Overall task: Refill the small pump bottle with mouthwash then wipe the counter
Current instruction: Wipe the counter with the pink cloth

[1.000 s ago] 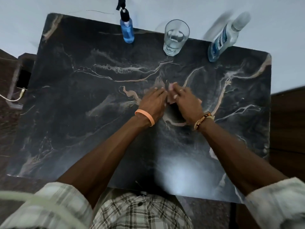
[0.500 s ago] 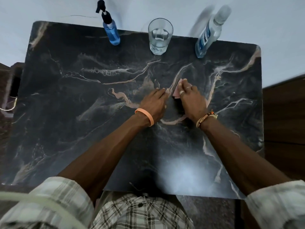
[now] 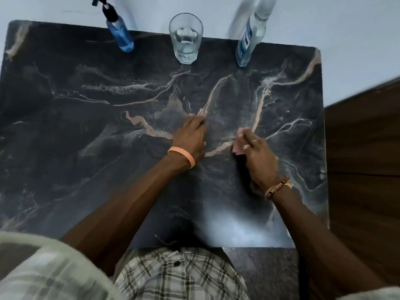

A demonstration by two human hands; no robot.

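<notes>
The small pump bottle (image 3: pixel 120 36), blue liquid inside and a black pump on top, stands at the back left of the dark marble counter (image 3: pixel 86 148). At the back right stands the large clear mouthwash bottle (image 3: pixel 249 40) with a blue label. My left hand (image 3: pixel 191 137) rests on the counter's middle, fingers lying loosely forward. To its right, my right hand (image 3: pixel 258 159) holds a small pink cloth (image 3: pixel 236 148) against the counter, fingers curled over it. Most of the cloth is hidden under the hand, and the hand is blurred.
A clear drinking glass (image 3: pixel 186 40) with some water stands at the back edge between the two bottles. A pale wall runs behind the counter. Dark wood (image 3: pixel 363 169) borders the counter on the right. My checked shirt shows at the near edge.
My right hand has slid the pink cloth to the right and toward me, away from my left hand. The left hand has stayed near the middle. The view has shifted slightly.
</notes>
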